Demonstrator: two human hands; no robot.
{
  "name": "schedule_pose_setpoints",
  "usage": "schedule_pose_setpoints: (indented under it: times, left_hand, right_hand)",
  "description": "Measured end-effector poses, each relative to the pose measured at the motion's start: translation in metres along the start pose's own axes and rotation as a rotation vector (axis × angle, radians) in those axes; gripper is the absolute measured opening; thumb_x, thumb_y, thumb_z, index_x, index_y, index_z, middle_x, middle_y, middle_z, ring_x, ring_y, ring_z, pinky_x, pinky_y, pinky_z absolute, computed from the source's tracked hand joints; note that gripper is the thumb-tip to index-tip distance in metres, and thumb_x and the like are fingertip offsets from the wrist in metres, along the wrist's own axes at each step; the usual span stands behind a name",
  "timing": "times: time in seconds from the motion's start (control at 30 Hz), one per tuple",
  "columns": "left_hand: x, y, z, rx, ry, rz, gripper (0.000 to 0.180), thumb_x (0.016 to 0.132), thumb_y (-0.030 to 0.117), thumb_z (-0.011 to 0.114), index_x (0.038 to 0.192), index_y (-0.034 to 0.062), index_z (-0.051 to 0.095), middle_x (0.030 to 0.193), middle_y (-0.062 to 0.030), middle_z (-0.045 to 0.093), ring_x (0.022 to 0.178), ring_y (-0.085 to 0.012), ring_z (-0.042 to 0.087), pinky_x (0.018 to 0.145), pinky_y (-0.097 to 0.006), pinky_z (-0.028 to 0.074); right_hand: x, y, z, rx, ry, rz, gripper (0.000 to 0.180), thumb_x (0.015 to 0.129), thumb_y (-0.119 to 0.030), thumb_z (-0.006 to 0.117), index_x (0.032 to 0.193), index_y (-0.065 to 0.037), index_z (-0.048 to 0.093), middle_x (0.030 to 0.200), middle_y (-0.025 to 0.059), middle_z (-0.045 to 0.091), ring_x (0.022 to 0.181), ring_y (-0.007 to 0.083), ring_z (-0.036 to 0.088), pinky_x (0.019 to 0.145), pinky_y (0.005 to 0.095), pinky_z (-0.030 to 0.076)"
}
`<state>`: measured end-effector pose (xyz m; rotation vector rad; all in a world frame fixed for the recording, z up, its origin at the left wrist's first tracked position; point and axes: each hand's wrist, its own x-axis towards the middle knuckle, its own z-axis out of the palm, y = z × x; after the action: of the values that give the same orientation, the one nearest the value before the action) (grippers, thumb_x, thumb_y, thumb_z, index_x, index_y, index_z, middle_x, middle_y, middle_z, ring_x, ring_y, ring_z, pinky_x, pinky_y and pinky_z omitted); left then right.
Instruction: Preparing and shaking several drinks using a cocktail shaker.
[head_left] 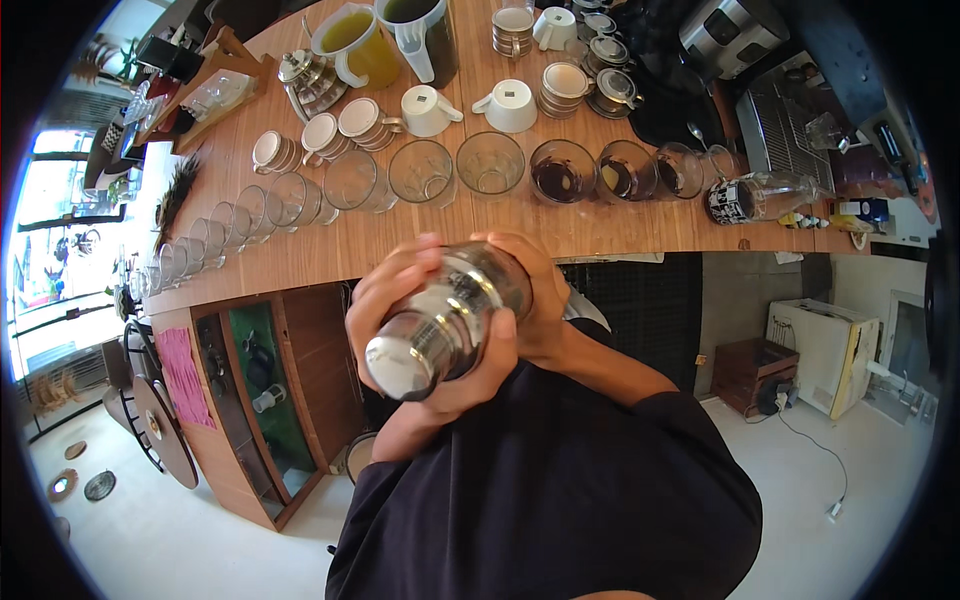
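Observation:
A shiny metal cocktail shaker (440,322) is tilted in front of my chest, its rounded cap end pointing down and left toward me. My left hand (378,300) is closed round its left side and underside. Around the far right end, my right hand (535,300) is wrapped, hiding part of the body. Just beyond, on the wooden counter (430,235), stands a long row of clear glasses (422,172). Toward the right, several glasses hold a dark liquid, among them a tumbler (562,172).
Behind the glasses stand white cups (428,110), striped cups (365,122), a metal teapot (310,85) and two pitchers of liquid, one yellow-green (358,50). A clear bottle (770,195) lies at the counter's right. A wooden cabinet (320,370) stands below left.

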<state>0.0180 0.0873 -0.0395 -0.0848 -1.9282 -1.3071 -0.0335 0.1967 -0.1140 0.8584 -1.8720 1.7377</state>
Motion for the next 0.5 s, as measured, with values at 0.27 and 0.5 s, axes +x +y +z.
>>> schedule_pose_setpoints:
  times: [0.27, 0.5]
  left_hand:
    - [0.016, -0.011, -0.004, -0.471, 0.132, -0.115, 0.073, 0.087, 0.047, 0.071, 0.14, 0.0047, 0.044, 0.127, -0.0146, 0.057, 0.126, -0.0365, 0.057, 0.117, -0.062, 0.036]
    - [0.007, -0.041, -0.033, -0.536, 0.231, -0.315, 0.066, 0.086, 0.04, 0.063, 0.138, 0.0025, 0.047, 0.129, -0.0164, 0.056, 0.128, -0.0389, 0.053, 0.117, -0.058, 0.032]
  right_hand:
    - [0.016, 0.011, -0.029, 0.373, -0.205, 0.445, 0.099, 0.052, -0.012, 0.1, 0.137, 0.001, 0.05, 0.129, 0.0127, 0.06, 0.121, 0.0215, 0.061, 0.105, 0.0377, 0.05]
    - [0.012, 0.027, -0.053, 0.323, -0.223, 0.467, 0.095, 0.054, -0.02, 0.1, 0.134, 0.001, 0.054, 0.123, 0.0107, 0.061, 0.115, 0.0209, 0.062, 0.102, 0.0363, 0.05]
